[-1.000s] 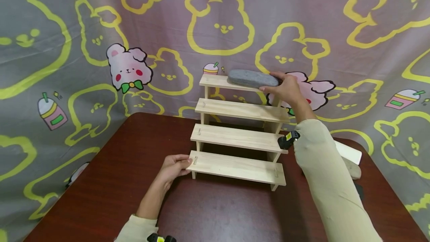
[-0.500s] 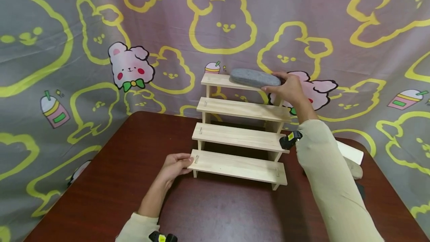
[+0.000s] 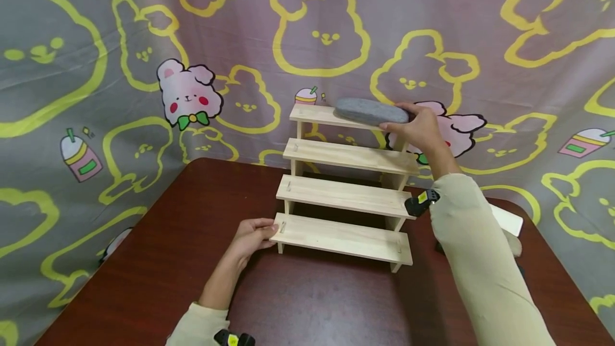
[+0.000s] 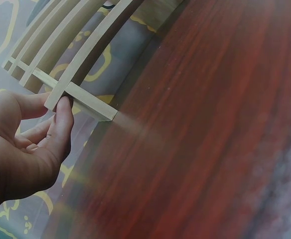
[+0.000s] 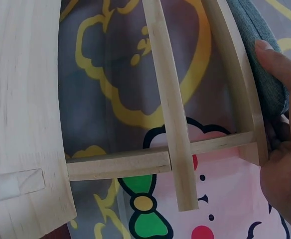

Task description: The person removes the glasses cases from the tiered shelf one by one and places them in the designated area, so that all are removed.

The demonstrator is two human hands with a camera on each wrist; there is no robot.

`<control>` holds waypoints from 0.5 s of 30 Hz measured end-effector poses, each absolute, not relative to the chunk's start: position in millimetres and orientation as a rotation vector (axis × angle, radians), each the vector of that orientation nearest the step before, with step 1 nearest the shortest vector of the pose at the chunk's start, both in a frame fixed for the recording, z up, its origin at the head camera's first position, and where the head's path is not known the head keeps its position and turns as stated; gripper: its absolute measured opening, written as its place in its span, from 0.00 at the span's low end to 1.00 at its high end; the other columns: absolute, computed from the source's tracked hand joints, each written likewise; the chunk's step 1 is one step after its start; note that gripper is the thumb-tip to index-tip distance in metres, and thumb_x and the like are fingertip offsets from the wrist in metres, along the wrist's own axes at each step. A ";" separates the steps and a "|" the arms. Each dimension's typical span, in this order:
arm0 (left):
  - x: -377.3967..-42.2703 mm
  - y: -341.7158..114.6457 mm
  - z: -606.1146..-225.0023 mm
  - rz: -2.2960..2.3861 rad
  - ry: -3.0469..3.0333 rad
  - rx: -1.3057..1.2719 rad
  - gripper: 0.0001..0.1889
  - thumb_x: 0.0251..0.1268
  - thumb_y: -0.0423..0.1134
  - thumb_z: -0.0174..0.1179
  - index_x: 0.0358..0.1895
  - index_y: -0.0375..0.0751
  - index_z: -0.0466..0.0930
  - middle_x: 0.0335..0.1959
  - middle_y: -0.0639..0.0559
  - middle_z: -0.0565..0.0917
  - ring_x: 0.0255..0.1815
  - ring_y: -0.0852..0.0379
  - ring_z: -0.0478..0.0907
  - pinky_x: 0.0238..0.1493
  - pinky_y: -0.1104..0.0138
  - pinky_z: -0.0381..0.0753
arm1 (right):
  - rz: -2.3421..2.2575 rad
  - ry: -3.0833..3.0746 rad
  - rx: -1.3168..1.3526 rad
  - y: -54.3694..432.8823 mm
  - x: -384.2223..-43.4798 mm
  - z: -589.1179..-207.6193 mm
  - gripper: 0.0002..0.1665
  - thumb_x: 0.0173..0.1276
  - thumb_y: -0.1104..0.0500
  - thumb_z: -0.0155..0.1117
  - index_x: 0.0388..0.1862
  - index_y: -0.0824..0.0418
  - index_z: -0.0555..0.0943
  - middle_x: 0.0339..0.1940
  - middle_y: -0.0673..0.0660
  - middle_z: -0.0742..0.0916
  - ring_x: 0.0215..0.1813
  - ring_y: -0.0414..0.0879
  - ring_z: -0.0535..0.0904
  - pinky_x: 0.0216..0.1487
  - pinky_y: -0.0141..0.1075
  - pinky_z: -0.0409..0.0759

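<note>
A four-step wooden rack point(image 3: 346, 156) stands on the table. On its top step lies a long grey fabric case with rounded ends, like a glasses case point(image 3: 367, 111). My right hand point(image 3: 423, 130) grips the case's right end, thumb in front. The right wrist view shows the hand point(image 5: 285, 174) at the denim-textured case point(image 5: 271, 92), some fingers hidden behind it. My left hand point(image 3: 252, 238) pinches the left end of the lowest step. In the left wrist view, that hand point(image 4: 28, 149) has its thumb and fingers on the board's end point(image 4: 61, 94).
Behind the right forearm, partly hidden, a white flat piece point(image 3: 506, 220) and a beige rounded thing point(image 3: 514, 244) lie on the dark red-brown table point(image 3: 158, 260). A patterned cloth point(image 3: 230, 31) hangs close behind the rack.
The case and my right hand have shifted slightly right along the top step. My left hand keeps its hold on the lowest step. The head view has drifted a little.
</note>
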State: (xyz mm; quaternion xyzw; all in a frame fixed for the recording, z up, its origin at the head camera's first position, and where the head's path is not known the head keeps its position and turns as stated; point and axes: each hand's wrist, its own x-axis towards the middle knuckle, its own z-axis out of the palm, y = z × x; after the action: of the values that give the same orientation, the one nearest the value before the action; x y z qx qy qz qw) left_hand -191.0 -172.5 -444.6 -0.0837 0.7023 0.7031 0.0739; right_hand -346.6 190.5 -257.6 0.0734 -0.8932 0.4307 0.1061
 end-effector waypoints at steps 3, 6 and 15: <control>-191.3 -173.1 -443.3 2.106 2.112 -0.247 0.20 0.71 0.28 0.58 0.60 0.16 0.74 0.42 0.42 0.84 0.32 0.65 0.82 0.34 0.77 0.86 | 1.307 -2.613 0.211 191.7 -345.4 -255.6 0.42 0.61 0.48 0.78 0.72 0.59 0.74 0.69 0.65 0.78 0.64 0.52 0.75 0.60 0.39 0.78; -191.1 -174.1 -443.3 2.097 2.116 -0.253 0.20 0.71 0.28 0.58 0.60 0.17 0.74 0.42 0.42 0.84 0.32 0.65 0.82 0.34 0.77 0.86 | 1.350 -2.596 0.202 193.7 -344.1 -254.6 0.44 0.60 0.47 0.78 0.73 0.58 0.73 0.70 0.65 0.78 0.66 0.52 0.75 0.64 0.43 0.77; -190.1 -173.8 -444.4 2.082 2.136 -0.258 0.19 0.71 0.29 0.58 0.60 0.17 0.75 0.43 0.40 0.85 0.32 0.64 0.82 0.34 0.77 0.86 | 1.519 -2.505 0.171 197.6 -341.5 -255.2 0.42 0.61 0.50 0.79 0.72 0.56 0.74 0.71 0.60 0.76 0.64 0.44 0.74 0.55 0.26 0.75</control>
State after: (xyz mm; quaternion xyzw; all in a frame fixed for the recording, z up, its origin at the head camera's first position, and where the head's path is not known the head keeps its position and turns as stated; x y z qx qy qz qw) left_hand -190.1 -173.8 -444.4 -0.0860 0.7114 0.6936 0.0739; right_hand -341.5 197.6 -255.2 0.0579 -0.8491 0.5148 0.1033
